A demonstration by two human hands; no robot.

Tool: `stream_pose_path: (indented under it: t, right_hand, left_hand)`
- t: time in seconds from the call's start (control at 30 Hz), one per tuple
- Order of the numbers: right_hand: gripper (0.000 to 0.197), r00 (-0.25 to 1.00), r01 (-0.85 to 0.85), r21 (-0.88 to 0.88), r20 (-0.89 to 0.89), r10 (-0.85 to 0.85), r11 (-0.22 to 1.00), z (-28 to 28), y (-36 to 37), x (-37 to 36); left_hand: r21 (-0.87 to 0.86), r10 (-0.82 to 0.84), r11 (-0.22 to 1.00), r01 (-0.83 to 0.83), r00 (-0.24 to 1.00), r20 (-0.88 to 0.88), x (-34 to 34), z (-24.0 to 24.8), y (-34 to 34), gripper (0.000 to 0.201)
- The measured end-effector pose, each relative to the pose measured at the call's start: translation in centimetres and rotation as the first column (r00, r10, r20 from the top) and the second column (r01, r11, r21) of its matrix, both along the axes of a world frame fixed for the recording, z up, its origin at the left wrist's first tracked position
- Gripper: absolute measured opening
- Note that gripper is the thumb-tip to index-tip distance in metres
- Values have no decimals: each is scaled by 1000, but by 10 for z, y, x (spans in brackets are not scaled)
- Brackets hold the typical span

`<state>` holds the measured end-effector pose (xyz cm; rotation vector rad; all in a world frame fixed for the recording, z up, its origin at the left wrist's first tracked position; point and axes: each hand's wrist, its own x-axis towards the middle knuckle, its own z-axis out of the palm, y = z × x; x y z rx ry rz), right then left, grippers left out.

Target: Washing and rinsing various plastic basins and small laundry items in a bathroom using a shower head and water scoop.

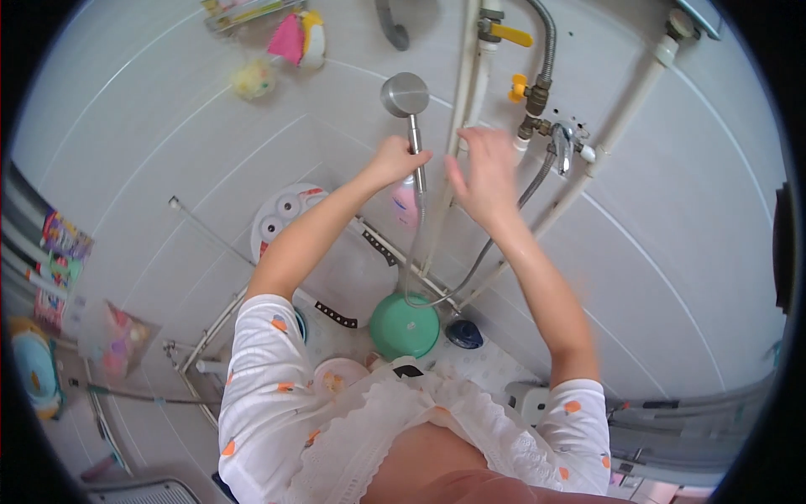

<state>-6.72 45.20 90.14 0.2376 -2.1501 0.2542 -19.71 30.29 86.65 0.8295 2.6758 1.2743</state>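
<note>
Left hand [393,160] is raised against the tiled wall and closed around the handle of a shower head [405,94], fingers wrapped on the chrome stem just below the round grey spray face, which sits directly above the fist and faces the camera. The handle runs down out of the grip and passes in front of a pink bottle [405,204] immediately beneath the hand. Right hand [483,172] is held open, fingers spread and slightly blurred, gripping nothing; it stands just beside the handle on its right, apart from it, with the fingertips up near a white vertical pipe [464,76]. A flexible metal hose [487,248] curves from below the right wrist up toward the chrome tap fitting [561,143], which lies to the right of the open hand, near but not touching. Yellow valve handles [516,38] sit above that fitting on the pipework. Below both forearms, well apart from the hands, a green basin [405,328] rests on the floor, with a dark blue object [463,334] just beside it on the right. A white round stool top [285,214] shows under the left forearm.
</note>
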Motion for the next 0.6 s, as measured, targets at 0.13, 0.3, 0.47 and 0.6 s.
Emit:
stream_pose_path:
  t: [0.13,0.3,0.47,0.6]
  right_hand:
    - [42,551,-20,-847,434,713,531,-46,-25,-101]
    - [29,639,-66,-854,361,679,516,-57,-68,-130]
    - [26,612,-244,-768,352,709,592,-12,-110,-152]
    - [28,689,-357,-565,379,618,744,16,-129,-190]
  left_hand:
    - [58,84,996,-74,978,-193,5,-24,11,26]
    - [43,82,996,-75,975,-205,-1,-26,-35,28]
    - [23,308,948,-316,899,-313,-3,7,-70,28]
    - [76,314,949,-307,886,-342,-25,34,-88,33]
